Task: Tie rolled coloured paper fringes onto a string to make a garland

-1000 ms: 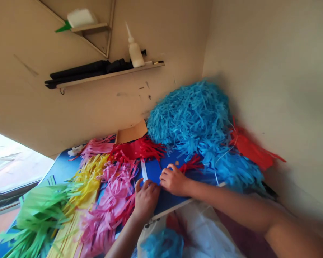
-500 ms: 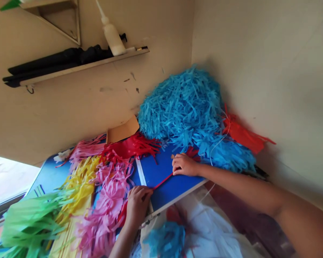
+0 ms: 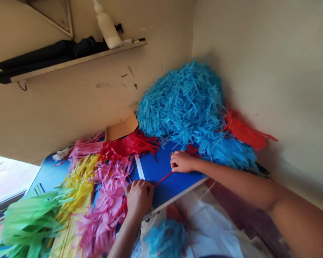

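Note:
A thin red strip [image 3: 163, 178], twisted or rolled narrow, stretches taut just over the blue tabletop [image 3: 164, 195]. My left hand [image 3: 140, 195] is closed on its lower end, near the table's front edge. Its upper end is pinched in my right hand [image 3: 181, 162], farther back. More red fringed paper [image 3: 193, 150] shows behind my right hand. Beside my left hand lies pink fringed paper [image 3: 110, 200], with a red piece [image 3: 123, 209] partly hidden between them. Red fringe [image 3: 126, 147] lies at the back of the table.
A large heap of blue fringe [image 3: 181, 100] fills the corner, with orange-red paper [image 3: 246, 130] and a white string [image 3: 214, 148]. Yellow [image 3: 79, 188] and green fringes [image 3: 29, 218] lie left. A wall shelf [image 3: 78, 61] holds a white bottle [image 3: 107, 28]. A bag with blue shreds [image 3: 167, 236] sits below.
My hands keep hold of the red strip at both ends, and it stays taut. My left hand has rolled over slightly. The camera view has shifted a little.

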Action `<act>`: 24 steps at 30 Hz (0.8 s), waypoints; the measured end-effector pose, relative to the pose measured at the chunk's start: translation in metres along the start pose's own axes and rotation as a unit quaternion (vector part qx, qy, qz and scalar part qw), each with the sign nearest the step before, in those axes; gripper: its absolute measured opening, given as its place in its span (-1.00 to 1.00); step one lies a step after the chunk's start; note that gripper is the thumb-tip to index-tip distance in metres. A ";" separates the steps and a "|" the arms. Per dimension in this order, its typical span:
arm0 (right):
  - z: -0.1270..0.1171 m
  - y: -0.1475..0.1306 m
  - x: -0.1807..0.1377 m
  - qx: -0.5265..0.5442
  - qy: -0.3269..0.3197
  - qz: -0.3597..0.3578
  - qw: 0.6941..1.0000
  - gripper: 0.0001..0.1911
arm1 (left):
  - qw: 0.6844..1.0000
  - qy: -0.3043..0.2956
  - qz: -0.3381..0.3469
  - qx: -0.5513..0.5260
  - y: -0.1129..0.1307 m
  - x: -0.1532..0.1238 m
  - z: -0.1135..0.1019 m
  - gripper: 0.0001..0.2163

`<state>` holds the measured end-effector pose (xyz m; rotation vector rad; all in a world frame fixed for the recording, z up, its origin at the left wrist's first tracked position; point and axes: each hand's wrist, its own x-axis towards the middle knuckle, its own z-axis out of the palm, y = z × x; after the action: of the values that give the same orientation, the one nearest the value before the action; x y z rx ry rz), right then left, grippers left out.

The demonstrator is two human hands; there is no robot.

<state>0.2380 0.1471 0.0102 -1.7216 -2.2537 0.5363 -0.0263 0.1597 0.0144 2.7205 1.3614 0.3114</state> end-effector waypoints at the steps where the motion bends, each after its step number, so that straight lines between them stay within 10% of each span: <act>1: -0.003 -0.002 0.002 -0.005 -0.012 0.008 1.000 -0.95 | 1.000 -0.003 0.013 0.006 0.002 0.002 -0.003 -0.86; 8: -0.018 -0.014 0.004 -0.054 -0.045 0.015 0.997 -0.94 | 0.975 -0.019 0.194 0.105 0.011 0.009 -0.007 -0.63; 16: 0.008 -0.046 0.002 -0.237 0.031 -0.272 0.932 -0.84 | 0.962 0.053 0.251 0.092 0.002 0.014 0.005 -0.65; 24: 0.009 -0.049 0.020 -0.272 0.040 -0.280 0.920 -0.83 | 0.969 0.080 0.219 0.086 0.010 0.021 0.017 -0.70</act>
<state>0.1869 0.1535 0.0233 -1.1314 -2.8309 -0.3079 -0.0025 0.1714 0.0024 3.1905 0.8289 0.4701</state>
